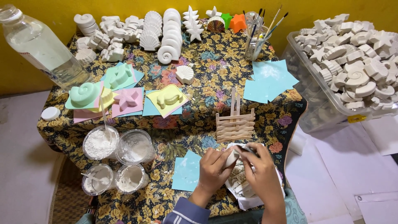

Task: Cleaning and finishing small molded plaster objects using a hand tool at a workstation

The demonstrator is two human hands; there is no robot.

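At the lower middle of the frame, the left hand (213, 168) grips a white plaster piece (232, 157); the right hand (261, 174) pinches what may be a small dark tool (248, 149) against it, above crumpled paper (244, 195).

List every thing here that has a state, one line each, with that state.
Left hand: closed around a small white plaster piece.
Right hand: pressing a dark tool to that piece.
Plastic bottle: uncapped, tilted, partly full of clear liquid.
White cap: off, lying on the cloth.
Powder tubs: four, open, holding white powder.
Clear bin: open, heaped with white casts.
Brush jar: upright, brushes standing in it.
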